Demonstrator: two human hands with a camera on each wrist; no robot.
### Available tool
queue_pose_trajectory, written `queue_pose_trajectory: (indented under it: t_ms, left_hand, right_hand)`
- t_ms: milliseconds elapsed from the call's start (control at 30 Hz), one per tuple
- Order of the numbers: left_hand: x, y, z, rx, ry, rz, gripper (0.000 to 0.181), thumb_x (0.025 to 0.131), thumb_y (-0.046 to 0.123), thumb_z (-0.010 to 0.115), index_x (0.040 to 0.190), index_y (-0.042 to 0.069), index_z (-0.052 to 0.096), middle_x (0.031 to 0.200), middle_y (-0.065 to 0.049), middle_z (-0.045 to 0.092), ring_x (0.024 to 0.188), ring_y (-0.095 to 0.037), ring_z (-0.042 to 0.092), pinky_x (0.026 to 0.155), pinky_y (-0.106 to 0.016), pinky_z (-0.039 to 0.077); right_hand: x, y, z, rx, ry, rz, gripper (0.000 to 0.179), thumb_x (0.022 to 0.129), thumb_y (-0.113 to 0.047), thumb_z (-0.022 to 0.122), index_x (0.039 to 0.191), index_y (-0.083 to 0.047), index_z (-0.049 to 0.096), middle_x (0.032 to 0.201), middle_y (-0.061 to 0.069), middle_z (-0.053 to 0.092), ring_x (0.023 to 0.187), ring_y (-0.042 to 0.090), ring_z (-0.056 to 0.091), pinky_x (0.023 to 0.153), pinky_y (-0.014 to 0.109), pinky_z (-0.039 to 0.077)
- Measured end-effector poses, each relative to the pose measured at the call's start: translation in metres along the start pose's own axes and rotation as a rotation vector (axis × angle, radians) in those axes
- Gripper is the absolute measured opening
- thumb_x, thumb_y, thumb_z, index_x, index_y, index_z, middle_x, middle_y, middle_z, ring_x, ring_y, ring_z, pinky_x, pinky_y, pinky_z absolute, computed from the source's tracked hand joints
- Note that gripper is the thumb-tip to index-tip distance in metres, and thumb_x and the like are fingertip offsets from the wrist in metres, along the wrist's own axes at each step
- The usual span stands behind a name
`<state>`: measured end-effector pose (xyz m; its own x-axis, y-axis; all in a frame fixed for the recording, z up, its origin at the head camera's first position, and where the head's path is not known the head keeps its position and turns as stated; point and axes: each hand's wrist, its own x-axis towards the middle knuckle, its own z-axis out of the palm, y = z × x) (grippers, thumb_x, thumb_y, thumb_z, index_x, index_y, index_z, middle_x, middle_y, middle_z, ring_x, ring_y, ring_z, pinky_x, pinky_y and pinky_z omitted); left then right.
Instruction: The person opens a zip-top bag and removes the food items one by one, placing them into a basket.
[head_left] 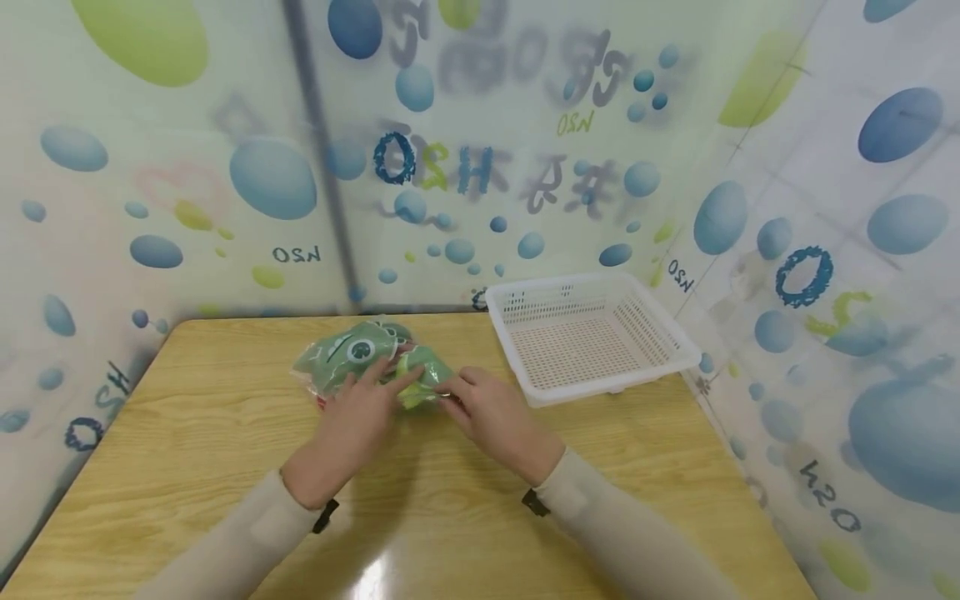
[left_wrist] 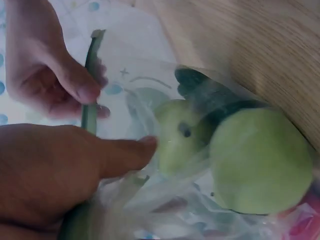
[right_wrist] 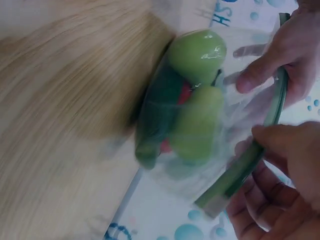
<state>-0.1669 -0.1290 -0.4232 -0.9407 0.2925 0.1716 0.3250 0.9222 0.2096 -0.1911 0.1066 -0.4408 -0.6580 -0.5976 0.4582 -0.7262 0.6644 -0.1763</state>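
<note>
A clear plastic bag (head_left: 360, 352) printed with a green frog-like face lies on the table. Through its film in the right wrist view show a pear (right_wrist: 197, 125), a round green fruit (right_wrist: 197, 52) and a long dark green vegetable (right_wrist: 162, 110) with bits of red. Along the bag's mouth runs a green strip (right_wrist: 235, 175). My left hand (head_left: 356, 421) holds the bag by this edge, thumb on one side and fingers behind the film. At the strip's other end, my right hand (head_left: 501, 417) pinches it between thumb and fingers.
A white perforated plastic basket (head_left: 618, 385) stands behind and right of my hands, near the table's back edge. The wooden table (head_left: 202, 467) meets bubble-printed curtains (head_left: 465, 108) at the back and sides.
</note>
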Motion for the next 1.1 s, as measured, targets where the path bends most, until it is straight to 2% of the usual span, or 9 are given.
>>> queue_pose_trajectory:
  t_ms: [100,200,333,467,633,767,867,1000,1100]
  left_hand:
    - [0.003,-0.011,0.001,-0.060,0.054,0.063,0.055,0.109,-0.001,0.076,0.161,0.018,0.072,0.163,-0.029,0.067,0.131,-0.053,0.076,0.091,-0.062,0.070]
    - [0.003,-0.019,0.001,-0.141,0.062,0.081,0.054,0.110,-0.003,0.072,0.161,0.015,0.071,0.164,-0.031,0.066,0.136,-0.055,0.074,0.082,-0.054,0.071]
    - [0.003,-0.027,0.004,-0.214,0.077,0.089,0.052,0.113,-0.001,0.068,0.164,0.014,0.068,0.168,-0.031,0.062,0.147,-0.055,0.067,0.089,-0.055,0.071]
    - [0.007,-0.030,0.011,-0.294,0.074,0.094,0.053,0.117,0.003,0.066,0.168,0.014,0.063,0.171,-0.033,0.057,0.149,-0.057,0.064,0.085,-0.054,0.068]
    - [0.019,-0.030,0.020,-0.331,0.072,0.146,0.054,0.118,0.008,0.065,0.172,0.014,0.058,0.170,-0.036,0.056,0.153,-0.057,0.061,0.103,-0.064,0.066]
    - [0.030,-0.032,0.027,-0.340,0.070,0.176,0.054,0.120,0.011,0.063,0.173,0.017,0.057,0.168,-0.036,0.058,0.147,-0.058,0.065,0.095,-0.066,0.067]
    - [0.038,-0.034,0.033,-0.355,0.098,0.217,0.053,0.119,0.010,0.064,0.172,0.017,0.059,0.160,-0.036,0.064,0.140,-0.056,0.069,0.091,-0.063,0.068]
    - [0.043,-0.036,0.039,-0.370,0.127,0.260,0.051,0.118,0.008,0.066,0.169,0.014,0.062,0.153,-0.032,0.068,0.140,-0.051,0.069,0.105,-0.065,0.065]
    - [0.042,-0.037,0.039,-0.355,0.117,0.226,0.051,0.118,0.010,0.067,0.168,0.014,0.063,0.160,-0.035,0.064,0.150,-0.055,0.063,0.115,-0.072,0.060]
  right_hand:
    - [-0.008,0.007,0.000,-0.006,0.012,0.024,0.029,0.103,-0.024,0.093,0.127,-0.011,0.084,0.105,0.003,0.076,0.091,0.012,0.074,0.074,0.025,0.065]
    - [-0.016,0.014,-0.001,-0.021,0.027,0.043,0.027,0.099,-0.022,0.097,0.120,-0.012,0.084,0.104,0.002,0.073,0.092,0.015,0.074,0.074,0.028,0.066]
    - [-0.023,0.020,-0.003,0.035,0.034,0.055,0.014,0.102,-0.013,0.092,0.111,-0.011,0.082,0.102,0.003,0.072,0.089,0.014,0.073,0.075,0.029,0.066]
    - [-0.025,0.024,-0.009,0.074,0.084,0.039,0.010,0.103,-0.009,0.089,0.109,-0.009,0.081,0.100,0.004,0.072,0.086,0.015,0.072,0.075,0.030,0.065]
    - [-0.027,0.026,-0.017,0.083,0.131,0.037,0.011,0.102,-0.005,0.089,0.110,-0.007,0.081,0.103,0.006,0.072,0.087,0.016,0.070,0.074,0.031,0.063]
    - [-0.028,0.026,-0.022,0.078,0.149,0.027,0.010,0.103,-0.003,0.087,0.112,-0.006,0.082,0.105,0.008,0.071,0.089,0.017,0.071,0.075,0.029,0.064]
    - [-0.028,0.025,-0.025,0.074,0.168,0.027,0.009,0.105,-0.003,0.085,0.112,-0.006,0.083,0.104,0.010,0.070,0.087,0.018,0.071,0.074,0.028,0.064]
    - [-0.029,0.025,-0.027,0.081,0.180,0.040,0.008,0.105,-0.003,0.085,0.113,-0.006,0.083,0.102,0.009,0.068,0.083,0.017,0.069,0.071,0.025,0.062]
    - [-0.029,0.026,-0.027,0.109,0.182,0.052,0.010,0.104,-0.003,0.086,0.114,-0.005,0.083,0.098,0.008,0.066,0.079,0.014,0.065,0.068,0.023,0.058]
